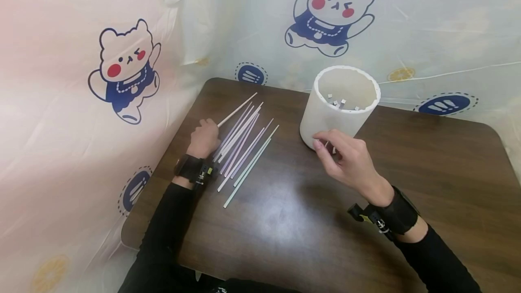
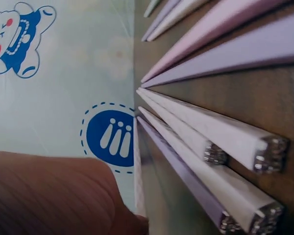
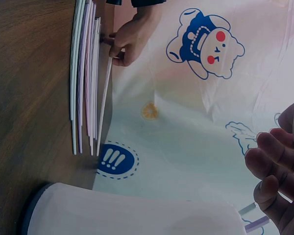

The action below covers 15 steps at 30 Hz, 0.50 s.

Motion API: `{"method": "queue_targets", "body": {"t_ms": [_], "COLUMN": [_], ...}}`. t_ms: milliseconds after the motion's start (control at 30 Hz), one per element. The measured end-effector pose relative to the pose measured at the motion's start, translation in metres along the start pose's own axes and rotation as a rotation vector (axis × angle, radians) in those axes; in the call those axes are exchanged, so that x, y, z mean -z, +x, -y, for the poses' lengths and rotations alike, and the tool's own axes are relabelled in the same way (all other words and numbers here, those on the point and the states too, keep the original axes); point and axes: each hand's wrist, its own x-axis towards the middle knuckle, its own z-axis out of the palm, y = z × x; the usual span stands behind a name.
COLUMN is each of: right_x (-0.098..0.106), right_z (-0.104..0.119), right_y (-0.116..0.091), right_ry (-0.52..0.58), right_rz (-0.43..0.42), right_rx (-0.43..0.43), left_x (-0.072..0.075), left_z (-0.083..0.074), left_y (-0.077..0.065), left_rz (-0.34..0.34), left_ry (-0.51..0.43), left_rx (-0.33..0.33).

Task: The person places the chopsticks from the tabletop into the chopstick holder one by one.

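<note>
At the table's left side, my left hand [image 1: 205, 139] grips a pale chopstick [image 1: 238, 110] near one end; the rest of it points away toward the back edge. Right beside that hand lies a loose bundle of white, purple, pink and green chopsticks [image 1: 240, 132], their glittery ends showing close up in the left wrist view. My right hand [image 1: 346, 159] hovers in front of a white cylinder container [image 1: 319, 119], fingers loosely bent, nothing between them. Inside the container stand several chopsticks [image 1: 343, 103]; two ends poke past its rim in the right wrist view.
The brown wooden table [image 1: 427, 171] has rounded corners and stretches right of the container. A pale curtain [image 1: 228, 26] printed with cartoon bears hangs along the back and left edges. The container stands near the back edge.
</note>
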Motion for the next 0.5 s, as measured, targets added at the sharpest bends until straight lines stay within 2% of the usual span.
{"method": "queue_targets", "body": {"t_ms": [233,333,433,500], "right_x": [0.0029,0.0037,0.0046,0.0055], "right_z": [-0.0021,-0.0029,-0.0035,-0.0039], "right_y": [-0.0002,-0.0011,-0.0021,-0.0023], "right_ry": [0.005,0.015,0.017,0.016], "right_rz": [-0.013,-0.007,-0.006,-0.01], "right_rx": [-0.007,-0.014,-0.017,-0.019], "left_x": [-0.0049,-0.0059,-0.0057,-0.0031], "left_z": [-0.002,-0.001,0.0008,0.0004], "left_y": [-0.0017,-0.0012,0.0005,0.0018], "left_rz": [-0.083,-0.108,-0.187,-0.279], "left_ry": [0.064,0.055,0.047,0.042], "left_rx": [-0.02,-0.033,-0.057,-0.088]}}
